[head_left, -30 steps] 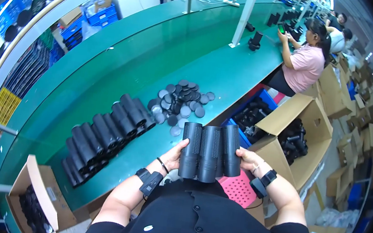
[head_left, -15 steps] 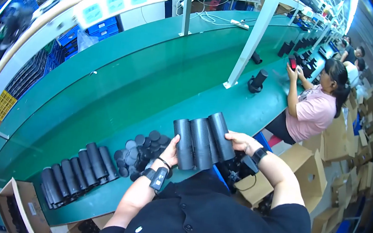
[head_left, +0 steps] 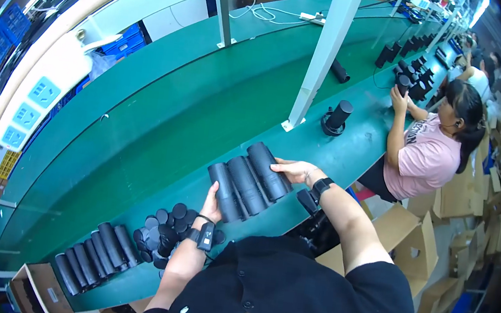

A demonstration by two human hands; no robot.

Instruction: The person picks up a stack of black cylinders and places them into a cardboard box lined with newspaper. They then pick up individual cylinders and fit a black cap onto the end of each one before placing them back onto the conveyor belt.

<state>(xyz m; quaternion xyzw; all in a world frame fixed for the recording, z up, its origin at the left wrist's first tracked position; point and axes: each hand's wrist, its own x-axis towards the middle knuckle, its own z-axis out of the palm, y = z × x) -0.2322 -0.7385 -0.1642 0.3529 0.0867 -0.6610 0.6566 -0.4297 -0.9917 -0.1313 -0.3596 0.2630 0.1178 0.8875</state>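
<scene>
Three black ribbed plastic tubes [head_left: 248, 187] are pressed side by side between my two hands, above the green bench. My left hand [head_left: 212, 204] grips the outer side of the leftmost tube. On the other side, my right hand [head_left: 294, 170] closes on the rightmost tube near its far end. Below and left of my left hand lies a pile of round black caps [head_left: 158, 232]. Farther left, a row of similar black tubes [head_left: 94, 254] leans together on the bench.
The green bench [head_left: 154, 189] runs off to the right, with a metal post [head_left: 323, 60] standing on it. A black cylinder on a round base [head_left: 336, 117] stands beyond my right hand. Nearby, a co-worker [head_left: 428, 143] holds a black part. Cardboard boxes [head_left: 405, 236] lie at right.
The view has shifted. The three tubes, still between both hands, have moved left and now lean more to the left. The co-worker's held part now looks black where red showed before.
</scene>
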